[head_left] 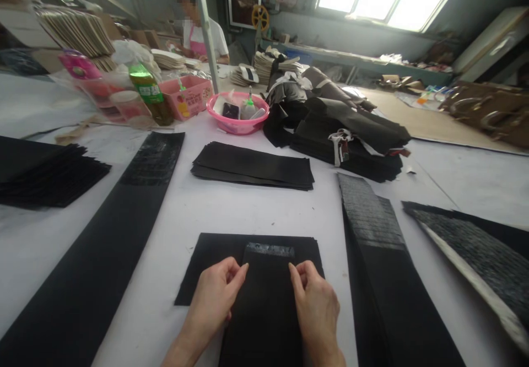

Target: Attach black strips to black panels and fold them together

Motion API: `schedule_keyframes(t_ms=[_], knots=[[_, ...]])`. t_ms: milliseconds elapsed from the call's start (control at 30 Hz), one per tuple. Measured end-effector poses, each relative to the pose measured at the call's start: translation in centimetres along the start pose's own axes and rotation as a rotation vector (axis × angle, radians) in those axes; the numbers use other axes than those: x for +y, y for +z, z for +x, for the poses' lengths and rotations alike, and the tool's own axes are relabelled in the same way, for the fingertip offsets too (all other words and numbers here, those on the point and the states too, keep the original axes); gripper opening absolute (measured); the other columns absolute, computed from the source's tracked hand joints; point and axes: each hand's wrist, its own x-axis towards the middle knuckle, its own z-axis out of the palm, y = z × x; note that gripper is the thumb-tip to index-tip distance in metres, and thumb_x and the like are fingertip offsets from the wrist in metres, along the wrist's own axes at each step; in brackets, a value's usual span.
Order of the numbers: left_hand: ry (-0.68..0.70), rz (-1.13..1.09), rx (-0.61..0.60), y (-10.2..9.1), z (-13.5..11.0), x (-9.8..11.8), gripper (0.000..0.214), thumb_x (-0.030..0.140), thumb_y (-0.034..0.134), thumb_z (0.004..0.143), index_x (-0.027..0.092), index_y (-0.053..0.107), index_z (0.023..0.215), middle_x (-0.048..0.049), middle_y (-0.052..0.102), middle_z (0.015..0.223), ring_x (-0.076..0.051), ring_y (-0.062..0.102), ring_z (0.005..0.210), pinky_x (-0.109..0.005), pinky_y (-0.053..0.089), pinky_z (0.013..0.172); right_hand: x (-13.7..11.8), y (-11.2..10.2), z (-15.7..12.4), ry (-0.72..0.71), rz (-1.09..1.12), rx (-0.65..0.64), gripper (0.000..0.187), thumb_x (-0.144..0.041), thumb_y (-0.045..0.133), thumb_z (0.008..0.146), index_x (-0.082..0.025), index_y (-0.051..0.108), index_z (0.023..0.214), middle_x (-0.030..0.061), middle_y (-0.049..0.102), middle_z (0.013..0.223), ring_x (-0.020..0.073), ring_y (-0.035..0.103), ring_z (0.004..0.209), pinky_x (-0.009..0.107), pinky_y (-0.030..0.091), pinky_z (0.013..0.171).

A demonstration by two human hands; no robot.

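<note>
A narrow black strip (266, 301) with a shiny taped top edge lies lengthwise on a wider black sheet (206, 262) in front of me. My left hand (217, 295) pinches the strip's left edge with its fingers curled. On the strip's right edge my right hand (316, 301) pinches the same way. Both hands rest on the white table (173, 229).
A stack of black sheets (252, 166) lies farther back. Long black strips run at left (103, 235) and right (372, 235). A pink basin (238, 113), a pink box (190, 96), a green bottle (149, 90) and a pile of black fabric (339, 130) stand behind. A person works at the far table.
</note>
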Motion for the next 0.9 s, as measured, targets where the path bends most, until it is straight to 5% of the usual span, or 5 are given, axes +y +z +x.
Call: schedule_keyframes(t_ms=[900], knots=[[-0.054, -0.026, -0.012, 0.09, 0.12, 0.38, 0.037, 0.049, 0.047, 0.086, 0.021, 0.046, 0.062, 0.0072, 0.048, 0.04, -0.011, 0.049, 0.028, -0.016, 0.028, 0.026, -0.19, -0.8, 0.76, 0.114, 0.087, -0.101, 0.034, -0.05, 0.047, 0.09, -0.026, 0.057, 0.069, -0.0035, 0.065, 0.061, 0.0184, 0.061, 0.06, 0.026, 0.03, 0.053]])
